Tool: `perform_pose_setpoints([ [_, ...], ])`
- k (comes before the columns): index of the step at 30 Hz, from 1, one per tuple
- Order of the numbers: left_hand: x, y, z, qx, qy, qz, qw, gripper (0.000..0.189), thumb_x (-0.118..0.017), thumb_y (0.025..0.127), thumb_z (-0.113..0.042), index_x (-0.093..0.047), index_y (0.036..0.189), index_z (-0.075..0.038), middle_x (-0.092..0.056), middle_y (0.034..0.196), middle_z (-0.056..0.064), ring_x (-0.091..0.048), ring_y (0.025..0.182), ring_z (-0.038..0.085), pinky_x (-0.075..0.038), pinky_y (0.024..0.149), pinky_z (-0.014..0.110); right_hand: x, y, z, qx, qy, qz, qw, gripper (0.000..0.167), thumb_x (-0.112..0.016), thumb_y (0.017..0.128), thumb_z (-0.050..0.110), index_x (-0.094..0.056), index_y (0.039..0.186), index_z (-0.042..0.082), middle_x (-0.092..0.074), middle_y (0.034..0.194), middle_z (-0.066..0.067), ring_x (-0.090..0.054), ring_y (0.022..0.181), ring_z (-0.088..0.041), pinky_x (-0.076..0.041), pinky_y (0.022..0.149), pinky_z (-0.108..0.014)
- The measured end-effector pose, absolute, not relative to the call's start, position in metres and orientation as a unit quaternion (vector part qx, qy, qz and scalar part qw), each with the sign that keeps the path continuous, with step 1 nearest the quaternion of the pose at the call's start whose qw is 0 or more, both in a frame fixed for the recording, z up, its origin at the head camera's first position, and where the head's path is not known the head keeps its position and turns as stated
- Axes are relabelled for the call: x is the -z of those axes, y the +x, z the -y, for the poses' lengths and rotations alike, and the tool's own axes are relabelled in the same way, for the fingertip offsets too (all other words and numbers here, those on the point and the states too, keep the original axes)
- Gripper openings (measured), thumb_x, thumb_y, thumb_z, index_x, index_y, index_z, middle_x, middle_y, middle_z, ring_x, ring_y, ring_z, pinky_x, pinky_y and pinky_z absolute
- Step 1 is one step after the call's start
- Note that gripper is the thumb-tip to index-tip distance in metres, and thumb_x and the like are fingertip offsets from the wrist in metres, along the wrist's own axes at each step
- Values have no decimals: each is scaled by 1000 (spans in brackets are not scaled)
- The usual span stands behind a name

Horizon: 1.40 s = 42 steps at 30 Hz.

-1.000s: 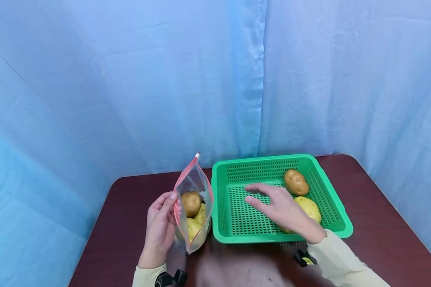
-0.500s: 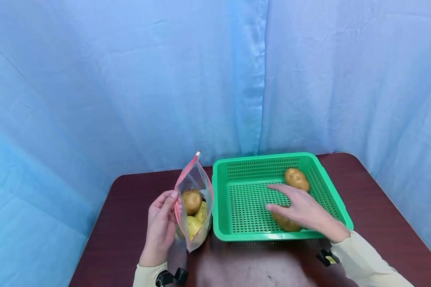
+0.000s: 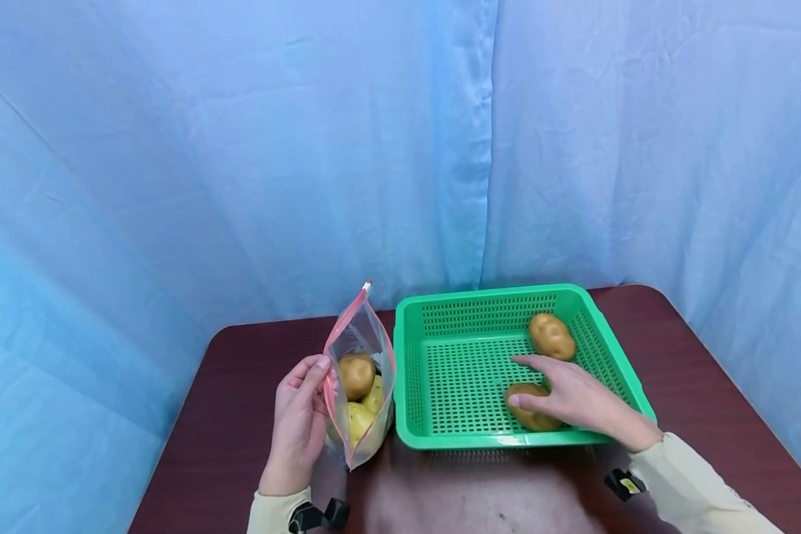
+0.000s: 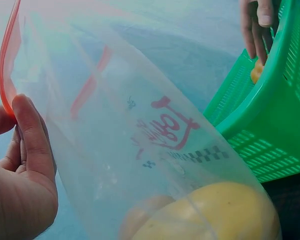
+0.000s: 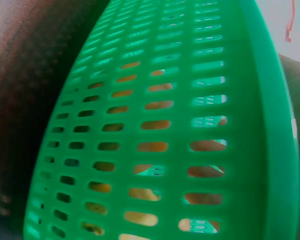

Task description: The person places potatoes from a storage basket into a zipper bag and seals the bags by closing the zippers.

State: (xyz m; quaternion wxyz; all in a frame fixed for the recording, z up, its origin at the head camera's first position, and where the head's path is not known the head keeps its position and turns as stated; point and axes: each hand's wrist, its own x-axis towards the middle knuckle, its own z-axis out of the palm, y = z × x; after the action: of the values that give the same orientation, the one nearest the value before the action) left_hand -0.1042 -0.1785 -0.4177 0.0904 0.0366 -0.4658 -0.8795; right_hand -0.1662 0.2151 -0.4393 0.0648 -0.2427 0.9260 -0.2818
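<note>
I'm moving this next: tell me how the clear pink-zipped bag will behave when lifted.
The bag is probably floppy: its see-through film is creased. Its bottom likely hangs heavy, with potatoes gathered there. Tilted, it could spill, since its mouth gapes open.

1. Head: from farther back, facing forward and down over table [image 3: 440, 486], bag [image 3: 372, 449] and basket [image 3: 454, 443].
2. Left wrist: close to the bag, facing the basket.
3. Right wrist: just outside the basket's wall [image 5: 242, 150], turned sideways.
4. All share the basket; the first two, the bag.
</note>
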Motion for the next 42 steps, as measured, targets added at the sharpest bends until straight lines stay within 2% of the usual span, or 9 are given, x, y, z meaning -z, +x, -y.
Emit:
perform_pose_setpoints([
  [9,418,-104,179,876,45,471,93,15,-61,104,-4,-70,94,-8,-62,73,2,-60,62,9,-53,58,18,451,-171,-215,269,-258,-924,83,71,-73,93,54,-59,144,7,-66,137,-11,-64,120,-33,-54,92,-52],
  [14,418,-103,180,875,51,473,93,15,-61,104,-5,-71,94,-8,-63,74,1,-61,62,9,-54,58,18,454,-172,-213,269,-252,-922,122,78,-74,90,58,-57,145,6,-65,136,-13,-65,118,-30,-54,90,-51],
  [21,418,-101,180,872,52,477,97,15,-60,104,-5,-71,94,-8,-63,74,1,-61,63,9,-54,59,18,457,-177,-209,262,-265,-915,154,81,-81,86,52,-56,146,4,-66,133,-13,-65,116,-31,-54,88,-49],
  [25,418,-102,178,872,53,477,98,15,-61,104,-4,-71,94,-8,-63,74,1,-61,63,9,-54,58,18,458,-179,-209,252,-277,-913,161,76,-85,84,42,-58,143,3,-66,132,-12,-64,114,-29,-54,84,-46],
  [30,418,-105,173,873,50,476,93,19,-58,104,-2,-70,92,-9,-62,72,0,-59,61,9,-52,56,18,459,-179,-213,238,-291,-917,134,62,-83,83,29,-64,137,5,-70,125,-8,-65,101,-18,-52,75,-37],
  [35,418,-105,171,872,53,477,94,20,-57,104,0,-70,91,-9,-61,71,0,-58,60,9,-52,55,18,456,-178,-216,244,-287,-921,98,59,-79,79,23,-66,135,9,-72,113,3,-58,82,-4,-49,66,-30],
  [42,417,-103,172,874,55,473,99,18,-59,103,-1,-70,91,-8,-61,71,0,-58,60,9,-52,56,18,448,-177,-216,308,-301,-899,76,58,-76,81,16,-64,137,7,-69,105,10,-56,80,-3,-49,69,-27],
])
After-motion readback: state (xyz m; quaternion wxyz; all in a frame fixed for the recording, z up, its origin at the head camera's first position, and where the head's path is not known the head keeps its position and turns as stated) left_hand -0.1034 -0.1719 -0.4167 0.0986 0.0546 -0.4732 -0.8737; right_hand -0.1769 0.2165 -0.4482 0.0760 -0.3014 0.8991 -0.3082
